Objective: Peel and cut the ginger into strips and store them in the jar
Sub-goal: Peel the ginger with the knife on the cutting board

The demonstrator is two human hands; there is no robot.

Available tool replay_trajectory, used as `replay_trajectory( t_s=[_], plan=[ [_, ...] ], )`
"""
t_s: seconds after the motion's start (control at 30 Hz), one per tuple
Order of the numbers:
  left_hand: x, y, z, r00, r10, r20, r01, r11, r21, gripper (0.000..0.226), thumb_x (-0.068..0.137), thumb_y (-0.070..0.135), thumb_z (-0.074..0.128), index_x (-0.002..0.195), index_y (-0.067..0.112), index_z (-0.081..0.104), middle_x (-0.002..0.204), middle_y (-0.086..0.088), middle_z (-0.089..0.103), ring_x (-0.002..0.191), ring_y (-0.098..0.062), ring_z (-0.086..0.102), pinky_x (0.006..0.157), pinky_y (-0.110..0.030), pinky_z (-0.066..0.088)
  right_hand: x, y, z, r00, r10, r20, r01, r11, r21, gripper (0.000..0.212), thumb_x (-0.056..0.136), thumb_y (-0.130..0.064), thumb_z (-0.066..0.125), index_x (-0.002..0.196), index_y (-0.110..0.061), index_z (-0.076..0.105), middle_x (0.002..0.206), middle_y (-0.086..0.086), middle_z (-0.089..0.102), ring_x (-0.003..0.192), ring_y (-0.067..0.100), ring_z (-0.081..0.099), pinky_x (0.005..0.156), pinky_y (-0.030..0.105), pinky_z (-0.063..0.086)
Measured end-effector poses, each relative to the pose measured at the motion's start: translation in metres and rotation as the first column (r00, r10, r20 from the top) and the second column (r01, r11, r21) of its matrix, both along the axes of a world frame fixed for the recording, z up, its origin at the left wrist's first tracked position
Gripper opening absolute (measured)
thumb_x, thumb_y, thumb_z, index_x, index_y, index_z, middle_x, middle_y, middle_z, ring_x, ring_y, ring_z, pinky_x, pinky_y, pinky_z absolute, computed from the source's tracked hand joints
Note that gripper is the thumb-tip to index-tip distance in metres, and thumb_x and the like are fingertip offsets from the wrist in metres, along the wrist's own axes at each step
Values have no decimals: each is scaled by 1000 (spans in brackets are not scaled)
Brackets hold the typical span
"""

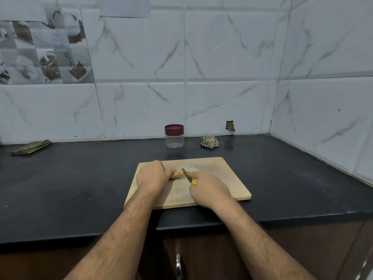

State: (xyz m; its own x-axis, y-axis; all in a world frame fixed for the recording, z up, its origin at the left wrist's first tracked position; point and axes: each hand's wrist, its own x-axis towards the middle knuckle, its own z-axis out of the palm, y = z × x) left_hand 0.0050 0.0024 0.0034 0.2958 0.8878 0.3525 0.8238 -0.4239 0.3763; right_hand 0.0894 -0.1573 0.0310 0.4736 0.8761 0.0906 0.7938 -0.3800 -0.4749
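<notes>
A pale piece of ginger [178, 174] lies on the wooden cutting board [220, 178] in the middle of the dark counter. My left hand [151, 175] presses on the ginger from the left and covers part of it. My right hand [209, 187] grips a small knife [187, 175] with a yellow handle; its blade rests against the ginger's right side. A few small yellowish bits [188, 170] lie just beyond the blade. The clear jar [174, 138] with a maroon lid stands shut and empty behind the board, near the wall.
A crumpled checked cloth [209, 141] sits to the right of the jar. A folded green cloth [31, 147] lies at the far left by the wall. Tiled walls close the back and the right side. The counter's front edge [201, 225] runs just below the board.
</notes>
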Motion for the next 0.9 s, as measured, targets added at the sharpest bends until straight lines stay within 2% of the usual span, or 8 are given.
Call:
replay_trajectory(
  t_s=[0.07,0.17,0.27,0.47,0.57,0.67,0.9],
  plan=[
    [-3,-2,2,999,0,-51,3,999,47,52,84,68,56,84,18,67,82,3,66,78,-19,58,59,-29,40,1,0,-1,1000,-9,5,9,1000,-1,61,85,-13,42,140,-39,48,128,-1,62,116,25,56,82,33,45],
    [-5,-2,4,997,-22,-68,23,1000,9,56,81,72,57,87,17,65,86,2,66,83,-20,60,59,-30,40,2,0,-1,1000,-20,13,20,1000,-8,60,86,-13,42,141,-37,48,130,-1,61,117,24,56,86,34,47],
    [-7,-2,6,998,-37,-47,34,998,-56,57,79,72,59,85,16,65,83,1,67,80,-19,61,58,-29,42,2,0,-1,1000,-27,13,27,1000,-8,58,87,-12,42,139,-34,50,130,0,61,116,25,56,86,35,47],
    [-6,-7,6,998,-51,20,53,990,-130,61,77,74,61,80,14,69,79,1,68,77,-17,64,65,-31,51,2,4,-3,998,-53,14,53,999,3,59,85,-11,41,139,-35,50,128,-1,62,116,24,56,81,33,45],
    [-4,-7,3,996,-74,43,79,991,-107,58,77,73,61,73,15,64,73,2,66,75,-16,63,62,-31,48,1,7,-3,998,-65,24,64,998,23,59,87,-12,41,141,-35,48,131,-2,60,120,24,54,85,33,44],
    [-5,-4,-1,992,-92,90,102,988,-115,57,76,74,62,63,20,50,65,4,61,70,-18,61,58,-30,40,-2,10,-4,997,-67,28,66,997,32,59,87,-12,41,141,-34,48,130,-2,61,120,24,53,83,32,42],
    [-5,-3,-5,990,-76,121,90,989,-120,54,75,73,63,65,22,48,64,7,57,67,-15,57,54,-28,35,-7,18,-6,997,-69,44,67,997,37,58,88,-13,42,142,-36,48,133,-3,60,122,23,53,85,32,43]
  ],
)
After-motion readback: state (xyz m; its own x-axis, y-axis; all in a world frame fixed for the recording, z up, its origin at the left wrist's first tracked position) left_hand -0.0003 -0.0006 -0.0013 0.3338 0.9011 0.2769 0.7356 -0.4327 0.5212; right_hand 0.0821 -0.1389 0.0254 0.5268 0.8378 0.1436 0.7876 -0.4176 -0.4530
